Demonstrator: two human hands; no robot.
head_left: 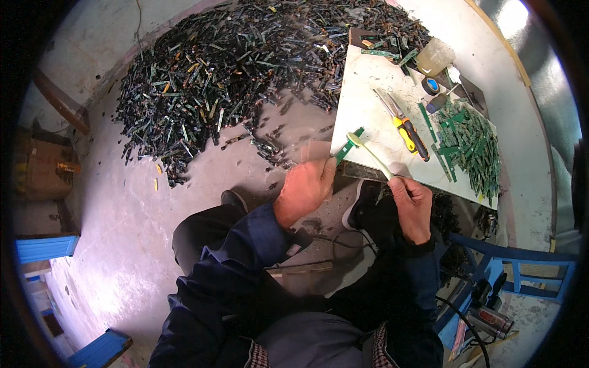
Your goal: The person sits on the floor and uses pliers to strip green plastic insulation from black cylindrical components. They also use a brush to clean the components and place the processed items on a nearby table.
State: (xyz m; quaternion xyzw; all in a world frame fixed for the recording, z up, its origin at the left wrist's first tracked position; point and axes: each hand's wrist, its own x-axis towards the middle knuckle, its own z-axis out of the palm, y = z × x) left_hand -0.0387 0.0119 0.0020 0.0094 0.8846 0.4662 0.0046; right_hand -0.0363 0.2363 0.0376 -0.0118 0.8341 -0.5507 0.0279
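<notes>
Between the thumb and fingers of my left hand [310,187] is a narrow green circuit board strip [347,151], held over the near left edge of the white board [368,98]. My right hand [412,205] pinches a slim pale-green handled tool [375,159]. Its wider, rounded end touches or lies just over the strip; whether it is a brush or a small spoon I cannot tell. Beyond my hands, a hand tool with yellow and black handles [410,136] and two long metal tips lies on the board.
Green strips [469,144] are piled on the board's right side, near a round blue-and-black container [431,85] and a cloudy jar [435,57]. A large heap of dark strips [245,67] covers the floor ahead. A blue frame [521,257] and a cylindrical metallic tool [491,322] are at lower right.
</notes>
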